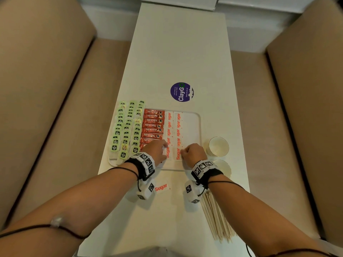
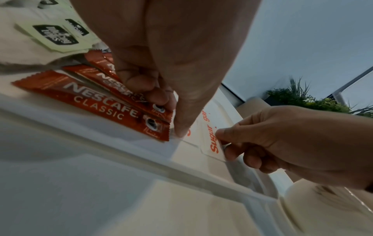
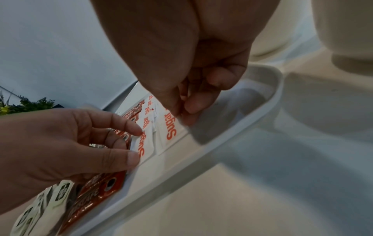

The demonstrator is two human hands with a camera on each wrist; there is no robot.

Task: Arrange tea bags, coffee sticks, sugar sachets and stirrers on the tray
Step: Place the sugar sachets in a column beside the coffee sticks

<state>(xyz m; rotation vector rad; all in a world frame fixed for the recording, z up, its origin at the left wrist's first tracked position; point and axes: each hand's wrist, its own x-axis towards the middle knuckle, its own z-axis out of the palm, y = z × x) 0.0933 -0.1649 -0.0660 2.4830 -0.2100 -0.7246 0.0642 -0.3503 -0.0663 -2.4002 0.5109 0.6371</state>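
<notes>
On the white tray [image 1: 200, 127] lie rows of green tea bags [image 1: 128, 130], red coffee sticks [image 1: 153, 125] and two columns of white sugar sachets [image 1: 178, 130]. My left hand [image 1: 157, 151] pinches the left edge of the nearest sachet [image 3: 143, 146] of the left column with thumb and index finger. My right hand [image 1: 191, 154] pinches the right edge of the nearest sachet [image 3: 171, 127] of the right column. One loose sugar sachet [image 1: 161, 188] lies on the table under my left wrist. Wooden stirrers [image 1: 217, 219] lie in a bundle at the near right.
Two white cups [image 1: 218, 145] stand right of the tray, close to my right hand. A round purple sticker [image 1: 181, 92] sits beyond the tray on the long white table [image 1: 176, 43]. Tan sofa cushions [image 1: 46, 89] flank the table on both sides.
</notes>
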